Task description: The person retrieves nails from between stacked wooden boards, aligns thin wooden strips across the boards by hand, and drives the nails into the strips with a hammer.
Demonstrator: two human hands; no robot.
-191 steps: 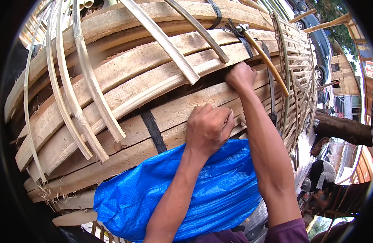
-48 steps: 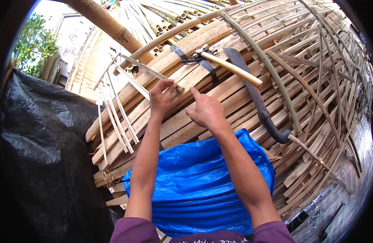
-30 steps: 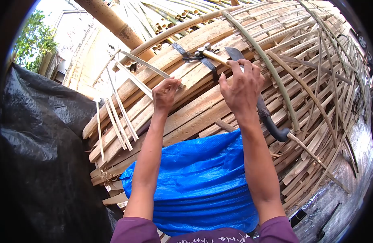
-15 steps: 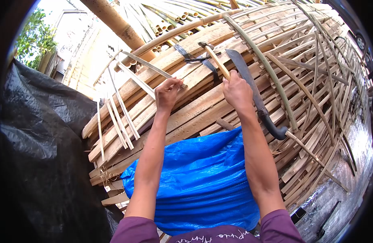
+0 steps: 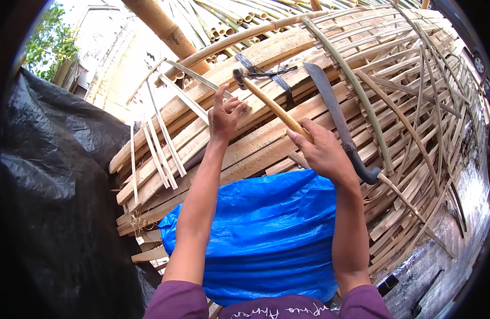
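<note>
In the head view, my right hand (image 5: 327, 151) is closed round the lower end of a hammer's wooden handle. The hammer (image 5: 266, 101) slants up and left, its dark head just right of my left hand's fingers. My left hand (image 5: 225, 118) is over the end of a thin bamboo strip (image 5: 193, 75) on the wooden planks (image 5: 261, 139). Its index finger is raised and the other fingers are partly bent and apart; I see nothing held in them. A machete (image 5: 332, 106) with a black hooked handle lies on the wood to the right of the hammer.
Black strapping (image 5: 266, 74) binds the upper planks. Several thin strips (image 5: 160, 141) hang at the left beside a black tarp (image 5: 48, 159). A blue sheet (image 5: 255, 228) covers my lap. Bamboo lattice (image 5: 404, 106) spreads right; bamboo poles (image 5: 224, 21) lie behind.
The hammer has swung left and its head now sits near my left hand. My right hand has shifted down and slightly right. My left fingers have loosened from a pinch, index finger raised.
</note>
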